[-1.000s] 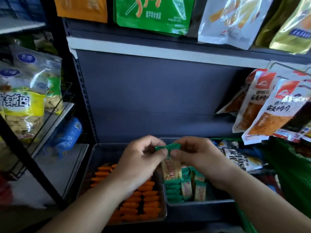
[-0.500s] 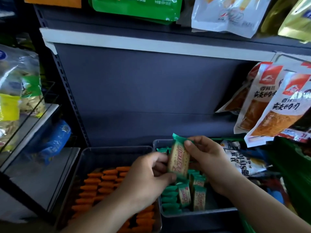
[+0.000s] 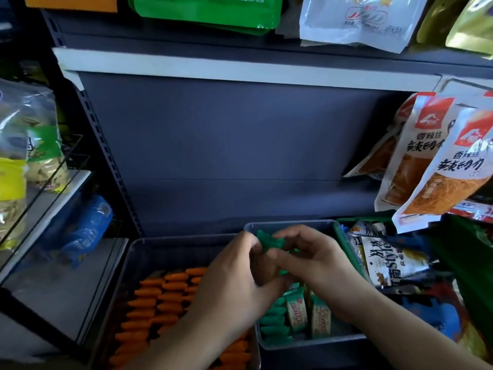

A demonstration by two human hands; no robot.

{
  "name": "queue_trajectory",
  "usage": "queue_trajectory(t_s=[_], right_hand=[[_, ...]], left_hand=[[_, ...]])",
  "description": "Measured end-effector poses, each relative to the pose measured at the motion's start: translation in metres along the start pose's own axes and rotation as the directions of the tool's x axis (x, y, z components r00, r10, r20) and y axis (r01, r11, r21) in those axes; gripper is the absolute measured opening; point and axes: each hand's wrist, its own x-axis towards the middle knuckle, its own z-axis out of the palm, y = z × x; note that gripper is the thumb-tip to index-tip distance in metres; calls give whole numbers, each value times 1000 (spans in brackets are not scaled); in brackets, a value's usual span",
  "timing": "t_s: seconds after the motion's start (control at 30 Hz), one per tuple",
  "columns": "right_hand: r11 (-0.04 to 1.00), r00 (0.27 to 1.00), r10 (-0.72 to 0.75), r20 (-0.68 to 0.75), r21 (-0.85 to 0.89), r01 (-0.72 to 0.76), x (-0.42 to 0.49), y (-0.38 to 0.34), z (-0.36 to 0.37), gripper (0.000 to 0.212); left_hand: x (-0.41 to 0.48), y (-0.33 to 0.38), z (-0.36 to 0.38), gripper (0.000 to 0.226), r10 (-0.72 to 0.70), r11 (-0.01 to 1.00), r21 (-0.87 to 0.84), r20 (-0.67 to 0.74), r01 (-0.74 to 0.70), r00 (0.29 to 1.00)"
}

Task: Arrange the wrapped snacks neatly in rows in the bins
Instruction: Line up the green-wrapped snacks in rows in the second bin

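Observation:
Two clear plastic bins stand side by side on a dark shelf. The left bin (image 3: 138, 252) holds rows of orange-wrapped snacks (image 3: 157, 300). The right bin (image 3: 290, 225) holds green-wrapped snacks (image 3: 298, 313), some standing in a row near its front. Both hands meet over the right bin's back half. My left hand (image 3: 234, 279) and my right hand (image 3: 317, 265) together pinch a cluster of green-wrapped snacks (image 3: 269, 241); only the crimped green ends show between the fingers.
Large snack bags hang at the right (image 3: 432, 161) and from the shelf above (image 3: 210, 12). A green basket (image 3: 354, 252) with mixed packets sits right of the bins. A glass-fronted rack (image 3: 53, 182) with bags stands at the left.
The single green-wrapped snack held upright before has come down. Both hands have closed in together around green wrappers lower over the right bin. The camera has shifted slightly.

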Motion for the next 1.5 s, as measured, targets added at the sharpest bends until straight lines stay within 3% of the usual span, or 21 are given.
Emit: queue_trajectory(t_s=[0.07, 0.13, 0.2, 0.33, 0.47, 0.6, 0.7, 0.77, 0.87, 1.0, 1.1, 1.23, 1.33, 1.43, 1.5], right_hand=[[999, 996, 30, 89, 20, -32, -1, -2, 1, 28], [1000, 998, 23, 58, 0, -24, 2, -3, -2, 24], [1000, 1000, 23, 12, 17, -23, 6, -1, -5, 24], [999, 998, 29, 51, 13, -30, 6, 2, -5, 27], [990, 999, -7, 45, -137, 14, 6, 4, -7, 21], [964, 995, -14, 95, -264, 39, 5, 6, -8, 19], [977, 998, -30, 54, -211, 41, 6, 4, -6, 12], [992, 1000, -27, -12, -122, 25, 7, 3, -6, 5], [994, 995, -38, -90, -104, 29, 11, 4, -9, 6], [995, 991, -23, -130, -99, 10, 12, 4, -11, 7], [995, 988, -12, -152, -96, -3, 11, 4, -13, 8], [990, 992, -14, -125, -138, -4, 6, 3, -7, 15], [997, 1000, 14, 23, -78, -12, 2, 0, -5, 28], [998, 996, 4, 86, -57, 1, 2, -4, -12, 29], [993, 998, -23, 62, -114, 30, 5, -1, -17, 27]], left_hand=[[2, -1, -1, 39, -35, 999, -32, -25, 35, 999], [6, -3, -4, 29, -88, 983, -162, -15, 85, 996], [8, -6, -5, 23, -131, 958, -250, 47, 139, 990], [7, -6, -10, 13, -112, 934, -314, 190, 169, 975], [9, -3, -15, 12, -118, 914, -379, 88, 143, 989], [12, -12, -13, 32, -121, 938, -322, 54, 132, 991], [13, -14, -14, 19, -108, 943, -309, 65, 123, 992], [10, -11, -13, 11, -109, 950, -270, 178, 155, 978], [6, -14, -5, 36, -94, 973, -177, 293, 150, 952], [9, -17, -5, 51, -24, 985, -156, 287, 71, 958], [9, -20, -4, 60, 38, 999, -47, 251, -27, 967], [3, -16, 1, 41, 67, 996, 56, 124, -75, 990], [3, -19, 4, 34, 59, 998, 28, 56, -61, 997], [9, -23, 2, 15, 34, 993, -120, 143, -17, 989], [13, -27, 1, 18, 25, 977, -214, 216, 22, 976]])
